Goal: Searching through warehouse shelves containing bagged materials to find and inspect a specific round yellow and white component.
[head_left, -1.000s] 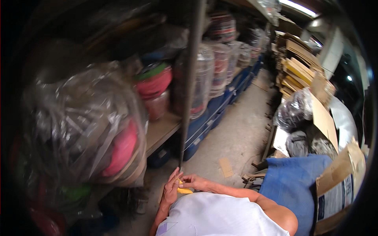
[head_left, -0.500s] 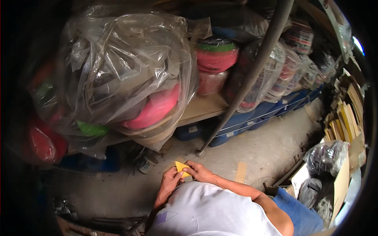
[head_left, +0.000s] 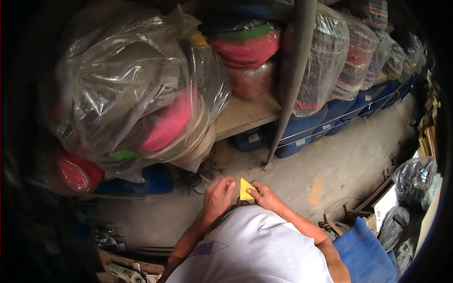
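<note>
A small yellow triangular piece [head_left: 245, 190], flat like folded card or cloth, is pinched by my right hand [head_left: 265, 195], its thumb lying across the face. Just left of the piece and apart from it is my left hand [head_left: 219, 194], slightly blurred. Its fingers are curled and pressed together as in a pinch; whether something thin is between them I cannot make out. Both hands are in front of my white shirt [head_left: 264, 245], above the floor.
Clear plastic bags of colourful rolls [head_left: 137, 85] crowd a wooden shelf [head_left: 245, 120]. A slanting metal pole [head_left: 297, 70] stands before it, with blue containers [head_left: 292, 147] below. Cardboard scraps [head_left: 316, 190] and bagged material [head_left: 415, 181] lie to the right, near a blue cloth [head_left: 363, 250].
My left hand has come away from the yellow piece toward the left; my right hand keeps hold of it. The whole view has shifted with my head.
</note>
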`<state>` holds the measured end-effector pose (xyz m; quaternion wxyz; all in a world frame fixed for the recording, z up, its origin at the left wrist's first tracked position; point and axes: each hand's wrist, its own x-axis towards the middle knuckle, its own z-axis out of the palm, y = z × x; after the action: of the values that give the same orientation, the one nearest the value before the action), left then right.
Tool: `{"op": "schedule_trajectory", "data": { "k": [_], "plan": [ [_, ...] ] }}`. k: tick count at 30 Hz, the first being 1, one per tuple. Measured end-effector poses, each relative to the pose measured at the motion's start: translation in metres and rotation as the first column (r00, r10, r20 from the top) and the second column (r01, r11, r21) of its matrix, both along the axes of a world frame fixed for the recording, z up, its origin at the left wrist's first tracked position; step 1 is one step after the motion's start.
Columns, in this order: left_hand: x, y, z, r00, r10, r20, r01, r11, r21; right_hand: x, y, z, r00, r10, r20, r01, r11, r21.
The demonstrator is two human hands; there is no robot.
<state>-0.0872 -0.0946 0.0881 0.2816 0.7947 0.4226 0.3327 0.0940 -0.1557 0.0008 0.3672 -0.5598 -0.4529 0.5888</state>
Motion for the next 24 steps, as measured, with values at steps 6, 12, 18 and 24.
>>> {"op": "schedule_trajectory", "data": {
  "k": [6,12,18,24],
  "plan": [
    [0.017,0.039,0.132,0.936,0.084,-0.343,0.198,0.680,0.706,0.014,-0.005,-0.018,0.998,0.056,-0.001,-0.056,0.998,-0.001],
    [0.036,0.083,0.177,0.737,0.548,-0.395,0.090,0.500,0.861,0.025,-0.007,-0.017,0.988,0.153,-0.022,-0.153,0.988,0.018],
    [0.024,0.103,0.180,0.777,0.544,-0.317,0.052,0.446,0.894,0.037,-0.015,-0.028,0.984,0.167,-0.058,-0.168,0.986,-0.015],
    [0.022,0.108,0.182,0.789,0.520,-0.328,0.090,0.429,0.899,0.053,-0.015,-0.025,0.978,0.201,-0.052,-0.203,0.979,-0.034]
  ]
}}
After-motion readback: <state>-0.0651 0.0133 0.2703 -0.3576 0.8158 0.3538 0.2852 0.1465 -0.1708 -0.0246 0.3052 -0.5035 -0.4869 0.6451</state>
